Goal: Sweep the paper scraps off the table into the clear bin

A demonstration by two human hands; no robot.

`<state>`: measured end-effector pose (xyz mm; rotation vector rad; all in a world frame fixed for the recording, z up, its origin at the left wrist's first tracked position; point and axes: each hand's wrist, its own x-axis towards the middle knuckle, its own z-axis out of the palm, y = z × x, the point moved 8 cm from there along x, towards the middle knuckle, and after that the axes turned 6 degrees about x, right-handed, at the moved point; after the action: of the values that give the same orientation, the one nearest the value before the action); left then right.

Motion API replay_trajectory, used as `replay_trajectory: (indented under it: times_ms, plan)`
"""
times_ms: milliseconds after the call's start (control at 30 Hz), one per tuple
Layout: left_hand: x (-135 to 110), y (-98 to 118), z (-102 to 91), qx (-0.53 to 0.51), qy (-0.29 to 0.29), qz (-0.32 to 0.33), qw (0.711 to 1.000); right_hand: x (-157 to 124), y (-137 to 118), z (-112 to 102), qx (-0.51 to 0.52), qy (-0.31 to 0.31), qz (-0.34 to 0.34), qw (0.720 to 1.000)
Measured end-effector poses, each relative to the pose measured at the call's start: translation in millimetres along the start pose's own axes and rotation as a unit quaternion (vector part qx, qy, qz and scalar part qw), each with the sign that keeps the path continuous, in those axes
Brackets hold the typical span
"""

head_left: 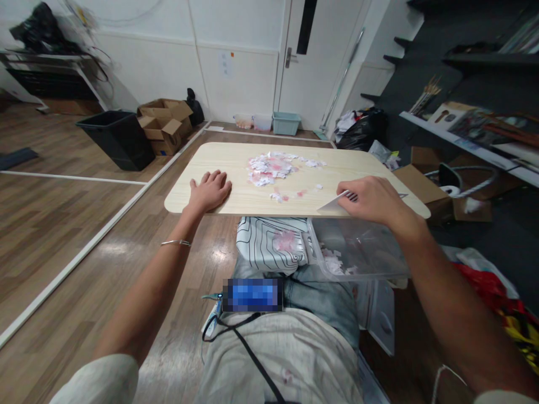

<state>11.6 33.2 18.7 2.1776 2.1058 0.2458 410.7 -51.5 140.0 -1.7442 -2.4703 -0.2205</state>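
Lap and jeans sit closest to the lens, with a clear plastic bin resting on the knees, tucked under the near edge of the surface. Bin holds a few paper scraps already; it sits at about 5 o'clock from the main scrap pile.

Left hand lies flat and open, palm down, on the surface near its near-left corner, gripping nothing. Thin bracelet on that wrist.

Right hand is closed on a white card with a dark barcode-like mark, card edge touching the surface at the near-right rim, directly above the bin.

Torn paper scraps, white and pink, are heaped mid-surface, at 10 o'clock from the right hand and well apart from it. A few loose bits lie between heap and near edge.

Risks, as judgement:
- Bin covers only the right part of the near edge; scraps pushed off further left would likely land on the patterned cushion or the floor. Some pink bits already seem to lie on that cushion.
- Card is thin; a steep angle may ride over flat scraps and leave them behind.
- Fast sweep could scatter the light paper past the rim.
- Bin just rests on the legs; a knee shift might tip it.
- Surface could slide if the left hand lifts.
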Motion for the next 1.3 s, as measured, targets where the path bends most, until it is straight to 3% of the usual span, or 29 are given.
replay_trajectory:
  times_ms: [233,900,1300]
  plan:
    - [0.0,-0.6,0.0,0.011,-0.002,-0.002,1.0,-0.6,16.6,1.1,-0.004,0.017,0.023,1.0]
    - [0.4,-0.4,-0.6,-0.003,0.006,-0.003,1.0,3.9,13.3,2.4,-0.02,0.007,0.041,0.999]
    - [-0.4,1.0,-1.2,0.006,0.006,-0.003,1.0,9.8,-12.8,1.2,-0.021,0.017,0.014,1.0]
